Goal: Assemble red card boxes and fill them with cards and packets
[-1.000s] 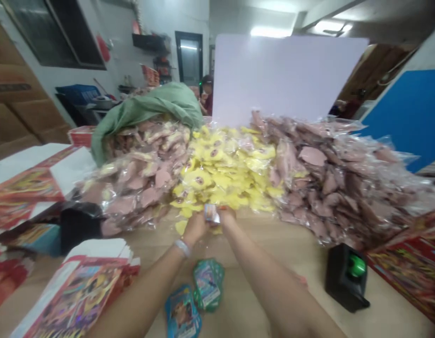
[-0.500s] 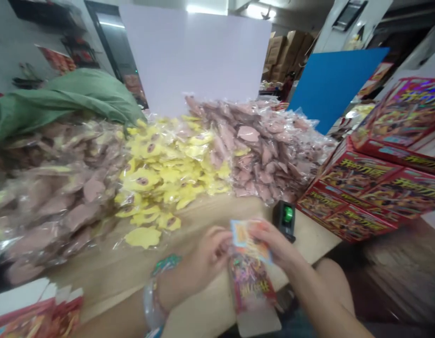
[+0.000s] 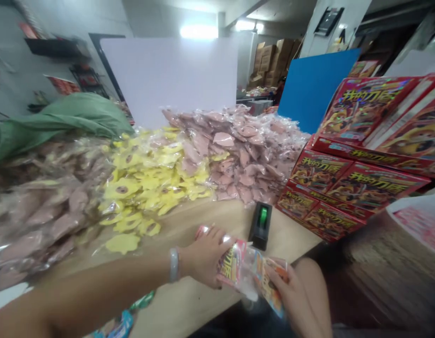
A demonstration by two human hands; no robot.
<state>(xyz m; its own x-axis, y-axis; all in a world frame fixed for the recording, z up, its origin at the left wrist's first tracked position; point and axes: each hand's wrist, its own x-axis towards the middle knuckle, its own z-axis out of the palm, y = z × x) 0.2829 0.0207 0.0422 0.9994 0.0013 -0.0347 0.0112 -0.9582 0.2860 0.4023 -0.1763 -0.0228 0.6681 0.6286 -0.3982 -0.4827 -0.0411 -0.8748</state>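
Observation:
My left hand (image 3: 207, 256) is wrapped over a small red printed box (image 3: 230, 266), tilted on its side near the table's front edge. The box's end flap faces right, toward my right hand (image 3: 291, 293). Pinched in that hand is an orange and blue printed packet (image 3: 268, 284), close to the box's end. Blur hides whether the packet touches the flap. Just beyond the hands stands a black tape dispenser (image 3: 261, 226) with a green roll.
Yellow bagged pieces (image 3: 147, 180) and pink bagged pieces (image 3: 238, 155) are heaped at the back. More bagged pieces (image 3: 51, 206) lie left, under a green cloth (image 3: 62, 117). Red display boxes (image 3: 347, 188) are stacked right. Blue-green packets (image 3: 122, 324) lie at the front left.
The box has swung from upright to lying sideways, with my left hand now on it. My right hand has moved down and right with the packet. The view has shifted slightly.

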